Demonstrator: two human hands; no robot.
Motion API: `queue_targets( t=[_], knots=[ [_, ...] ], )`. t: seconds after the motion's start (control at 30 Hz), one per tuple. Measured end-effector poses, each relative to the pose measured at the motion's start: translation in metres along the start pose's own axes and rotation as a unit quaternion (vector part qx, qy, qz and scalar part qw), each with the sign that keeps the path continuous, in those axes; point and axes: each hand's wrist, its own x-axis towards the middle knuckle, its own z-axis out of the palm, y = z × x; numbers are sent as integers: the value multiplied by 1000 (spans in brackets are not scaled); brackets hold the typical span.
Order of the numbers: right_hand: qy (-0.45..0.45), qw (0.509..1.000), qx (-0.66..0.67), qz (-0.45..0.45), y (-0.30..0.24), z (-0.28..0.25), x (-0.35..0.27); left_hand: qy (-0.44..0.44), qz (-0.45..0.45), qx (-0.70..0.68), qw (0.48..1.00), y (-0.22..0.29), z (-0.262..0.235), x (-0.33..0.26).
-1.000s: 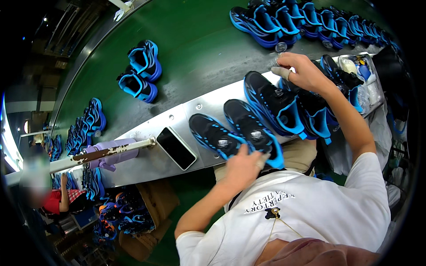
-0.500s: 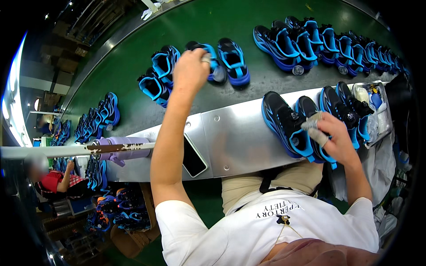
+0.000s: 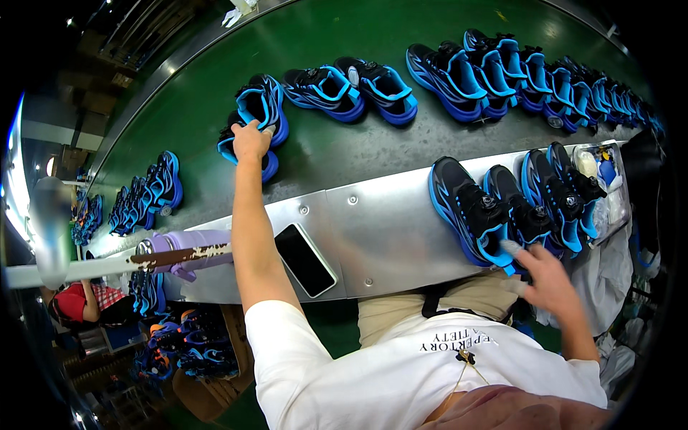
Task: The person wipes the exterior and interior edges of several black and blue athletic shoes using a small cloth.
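Note:
My left hand (image 3: 252, 142) is closed at the heel end of a black and blue sneaker (image 3: 264, 159) on the green surface. Its mate, another sneaker (image 3: 266, 97), stands right against it on the far side. To the right, two slanted sneakers (image 3: 326, 92) lie side by side with their toes pointing far left. My right hand (image 3: 546, 281), blurred, has pale covers on some fingertips. Its fingers are apart, close to the heels of the near-row sneakers (image 3: 462, 197) on the metal ledge, and I see nothing held in it.
A phone (image 3: 307, 259) and a lilac bottle (image 3: 197, 247) rest on the metal ledge (image 3: 387, 215). A worn metal bar (image 3: 86, 269) crosses at left. More sneakers (image 3: 530, 72) line the green surface (image 3: 322, 32). A tray (image 3: 609, 186) stands at right. A person in red (image 3: 75, 302) sits at far left.
My left hand has moved left and nearer, from the middle pair to the left pair. The middle pair now lies turned, toes further left. My right hand has drawn back toward me.

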Motion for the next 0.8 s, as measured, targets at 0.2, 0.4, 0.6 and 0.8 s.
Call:
queue_targets(
  t=[0.2, 0.4, 0.6, 0.8],
  knots=[
    [8, 996, -18, 84, -3, 32, 20, 61, -1, -203, 977, -4, -21, -26],
    [100, 995, 0, -9, 10, 55, 21, 161, 128, -323, 924, 40, -76, -188],
    [150, 988, 45, -15, 14, 55, 20, -189, 145, -205, 949, 109, -59, -339],
    [135, 989, 35, -36, 19, 59, 19, -20, 117, -432, 894, 65, -68, -365]
  ],
)
